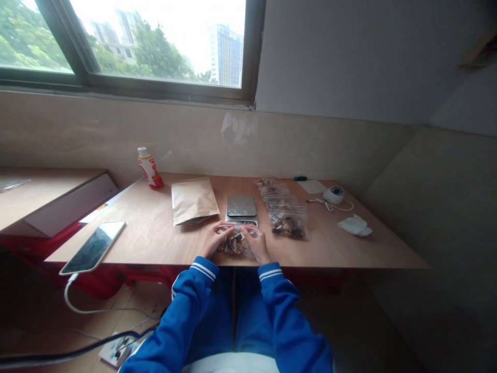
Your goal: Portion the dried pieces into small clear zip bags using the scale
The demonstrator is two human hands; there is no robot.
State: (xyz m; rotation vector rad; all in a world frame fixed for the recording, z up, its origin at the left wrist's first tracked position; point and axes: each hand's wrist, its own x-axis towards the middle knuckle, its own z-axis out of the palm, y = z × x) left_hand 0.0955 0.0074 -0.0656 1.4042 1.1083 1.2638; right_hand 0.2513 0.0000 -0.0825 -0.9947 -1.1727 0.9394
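A clear zip bag (pixel 236 246) with dried, brown and dark pieces inside lies at the table's front edge. My left hand (pixel 218 239) grips its top edge on the left side. On the right side my right hand (pixel 255 242) pinches the same edge, thumb pointing inward. Just beyond the bag stands a small digital scale (pixel 241 206) with a bare metal plate; its front is partly covered by my hands. To the right, several filled zip bags (pixel 288 223) overlap in a row. A brown kraft paper pouch (pixel 194 201) lies left of the scale.
A red and white bottle (pixel 150 168) stands at the back left. A phone (pixel 93 247) on a charging cable lies at the left edge. A white camera (pixel 334 195) with its cord and a crumpled tissue (pixel 354 225) are on the right.
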